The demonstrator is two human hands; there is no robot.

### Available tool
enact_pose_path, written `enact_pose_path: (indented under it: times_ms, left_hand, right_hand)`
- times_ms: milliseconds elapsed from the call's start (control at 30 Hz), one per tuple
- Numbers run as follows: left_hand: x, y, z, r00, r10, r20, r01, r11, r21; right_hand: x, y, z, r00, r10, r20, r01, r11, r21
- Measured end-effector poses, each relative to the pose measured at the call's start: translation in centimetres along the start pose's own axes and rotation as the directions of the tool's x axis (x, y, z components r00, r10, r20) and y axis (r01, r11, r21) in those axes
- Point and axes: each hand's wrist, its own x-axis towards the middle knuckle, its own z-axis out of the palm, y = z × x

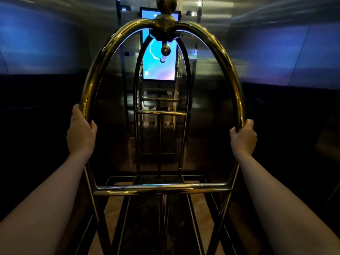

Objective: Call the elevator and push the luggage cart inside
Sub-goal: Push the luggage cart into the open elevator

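At the centre of the frame, we hold the luggage cart (161, 188), already among the elevator's steel walls (211, 70): left hand (81, 133) and right hand (242, 138) each wrapped shut round its brass arch. It looks rigid, heavy and slick, so we judge this low two-sided grip steers best.

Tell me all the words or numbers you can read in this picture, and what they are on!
None can be read.
Glowing screen on the back wall: bright colours and one small pale square, no letters I can make out.
Top strip of the screen: pale marks, mostly hidden behind the luggage cart and too blurred to read.
Luggage cart: no label or brand showing.
Shiny walls: only blurry reflections.
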Motion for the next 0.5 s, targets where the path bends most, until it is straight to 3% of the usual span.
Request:
enact_pose_path:
  times_ms: [233, 500]
  left_hand:
    - [-0.16, -0.17, 0.48, 0.998, 0.023, -0.059, -0.023, 1.000, 0.010]
    - [-0.27, 0.03, 0.89, 0.996, 0.024, -0.089, -0.022, 0.999, 0.026]
  right_hand:
    - [0.18, 0.75, 0.81, 0.996, -0.019, -0.083, 0.017, 1.000, -0.018]
    - [0.06, 0.61, 0.85, 0.997, -0.004, -0.073, 0.003, 1.000, -0.015]
